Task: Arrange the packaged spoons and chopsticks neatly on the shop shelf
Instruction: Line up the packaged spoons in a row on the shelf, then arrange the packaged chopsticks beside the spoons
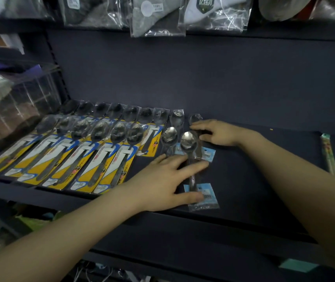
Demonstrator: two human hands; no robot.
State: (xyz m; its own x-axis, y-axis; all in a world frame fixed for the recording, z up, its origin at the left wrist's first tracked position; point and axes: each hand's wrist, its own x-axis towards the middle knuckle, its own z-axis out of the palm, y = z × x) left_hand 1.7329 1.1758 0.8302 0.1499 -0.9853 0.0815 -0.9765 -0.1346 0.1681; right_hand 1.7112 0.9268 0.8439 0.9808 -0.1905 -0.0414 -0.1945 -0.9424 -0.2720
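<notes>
Two rows of spoons on yellow-and-blue cards (pixel 85 155) lie side by side on the left half of the dark shelf (pixel 254 180). To their right lie spoons in clear bags with pale blue labels; the nearest one (pixel 189 141) points its bowl at the back. My left hand (pixel 162 180) rests flat on that bag's handle end, fingers spread, thumb near the barcode label (pixel 207 195). My right hand (pixel 217 132) lies on the bagged spoons at the back, fingers pointing left. A long packet of chopsticks (pixel 329 155) lies at the shelf's far right.
Bagged socks (pixel 156 15) hang from the rail above the shelf. A clear plastic bin (pixel 16 102) stands at the left end. A small yellow speck (pixel 271 129) lies on the bare dark shelf between my right arm and the chopsticks.
</notes>
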